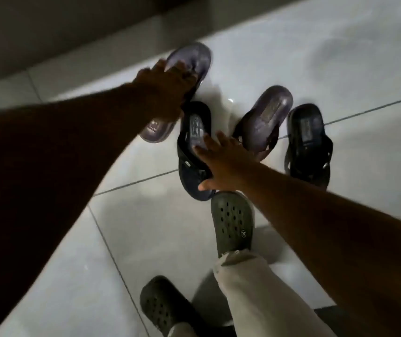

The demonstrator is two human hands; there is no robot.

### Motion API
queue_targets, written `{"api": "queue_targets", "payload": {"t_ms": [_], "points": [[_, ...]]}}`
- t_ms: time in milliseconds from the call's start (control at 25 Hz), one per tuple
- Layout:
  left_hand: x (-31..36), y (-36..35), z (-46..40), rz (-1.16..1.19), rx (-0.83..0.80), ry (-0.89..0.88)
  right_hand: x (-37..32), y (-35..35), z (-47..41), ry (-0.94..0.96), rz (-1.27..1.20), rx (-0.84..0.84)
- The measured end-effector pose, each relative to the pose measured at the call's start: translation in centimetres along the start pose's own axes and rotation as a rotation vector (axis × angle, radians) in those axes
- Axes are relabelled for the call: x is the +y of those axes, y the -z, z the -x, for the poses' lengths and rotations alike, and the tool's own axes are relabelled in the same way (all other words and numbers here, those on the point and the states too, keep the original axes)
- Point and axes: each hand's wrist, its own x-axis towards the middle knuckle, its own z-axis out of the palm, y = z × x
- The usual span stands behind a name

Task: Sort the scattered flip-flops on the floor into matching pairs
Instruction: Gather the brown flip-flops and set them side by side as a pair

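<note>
Two purple and two black flip-flops lie close together on the white tiled floor (340,57). My left hand (167,88) lies on the far-left purple flip-flop (194,59), with its fingers curled around the strap. My right hand (223,164) is spread flat, fingers apart, over the toe end of the middle black flip-flop (194,122), and its thumb is by the sole's edge. The second purple flip-flop (267,117) lies just right of that hand. The second black flip-flop (306,142) lies beside it at the far right.
My feet are in dark green clogs, one (233,220) just below the middle black flip-flop and the other (160,305) near the bottom edge. A light trouser leg (255,288) covers my right leg. A grey wall (48,32) runs along the top left.
</note>
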Motion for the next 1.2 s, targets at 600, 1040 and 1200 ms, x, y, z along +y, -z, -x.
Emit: {"api": "queue_targets", "payload": {"t_ms": [600,1040,1200], "points": [[-9.9,-13.6,2.2,0.264,0.007,0.345,9.4,3.2,-11.6,-0.017,0.358,0.118],[-3.0,-16.7,5.7,0.413,0.070,0.522,9.4,1.2,-2.0,-0.477,-0.075,0.273],[-1.6,-16.0,6.0,0.408,0.085,0.455,5.5,-3.4,-0.3,-0.527,-0.070,0.046]]}}
